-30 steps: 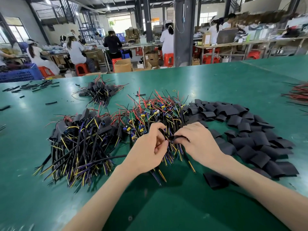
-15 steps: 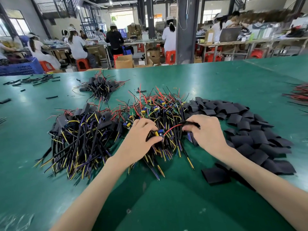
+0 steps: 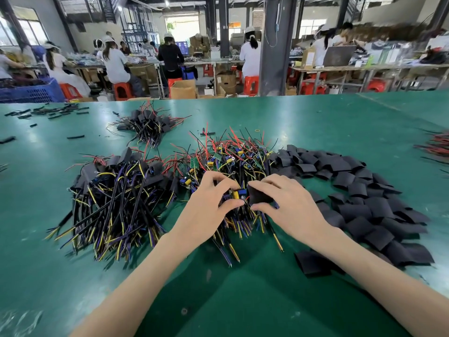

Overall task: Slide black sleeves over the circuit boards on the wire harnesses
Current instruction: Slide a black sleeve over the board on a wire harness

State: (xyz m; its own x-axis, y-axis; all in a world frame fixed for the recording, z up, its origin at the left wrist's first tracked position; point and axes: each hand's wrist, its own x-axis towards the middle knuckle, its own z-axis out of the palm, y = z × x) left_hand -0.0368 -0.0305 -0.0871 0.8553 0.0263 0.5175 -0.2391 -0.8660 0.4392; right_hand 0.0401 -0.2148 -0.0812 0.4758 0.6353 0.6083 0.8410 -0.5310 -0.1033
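Observation:
My left hand (image 3: 209, 203) pinches a small circuit board (image 3: 239, 193) with blue and yellow parts, over the middle pile of bare wire harnesses (image 3: 233, 159). My right hand (image 3: 286, 203) grips a black sleeve (image 3: 257, 196) whose open end meets the board's right end. To the right lies a wide heap of loose black sleeves (image 3: 359, 190). On the left lies a pile of harnesses with sleeves on them (image 3: 116, 188). A smaller sleeved bundle (image 3: 148, 124) sits farther back.
The green table (image 3: 243, 300) carries everything. One loose sleeve (image 3: 313, 262) lies under my right forearm. Black tube offcuts (image 3: 51, 110) are scattered at the far left, red wires (image 3: 437, 145) at the right edge. People work at benches behind a grey pillar (image 3: 277, 45).
My right hand came back from the sleeve heap with a black sleeve and brought it to the board. My left hand shifted its hold from the wires to the board's end.

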